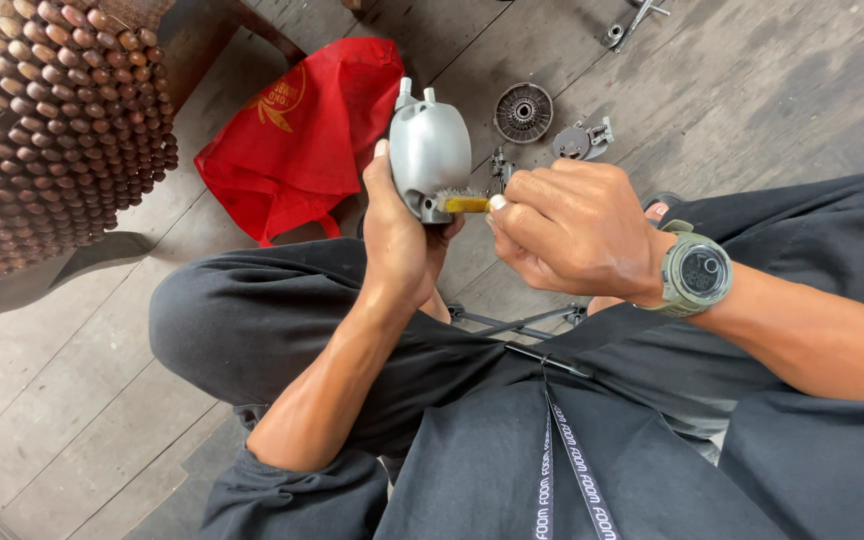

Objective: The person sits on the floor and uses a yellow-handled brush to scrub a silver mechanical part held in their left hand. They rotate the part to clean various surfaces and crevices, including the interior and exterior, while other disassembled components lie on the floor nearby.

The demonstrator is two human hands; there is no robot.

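My left hand [398, 232] grips a rounded silver-grey metal housing [430, 150] from below, holding it upright over my lap. My right hand [567, 228] is closed around a small brush with a yellow handle [467, 204]. Its bristles touch the lower edge of the housing. A grey-green digital watch [697, 274] sits on my right wrist. I sit with dark trousers and knees bent over a wooden plank floor.
A red cloth bag [297, 135] lies on the floor ahead of my left knee. A round toothed metal disc [523, 112] and small grey metal parts [582, 140] lie beyond my hands. A brown beaded seat cover [47, 120] fills the upper left.
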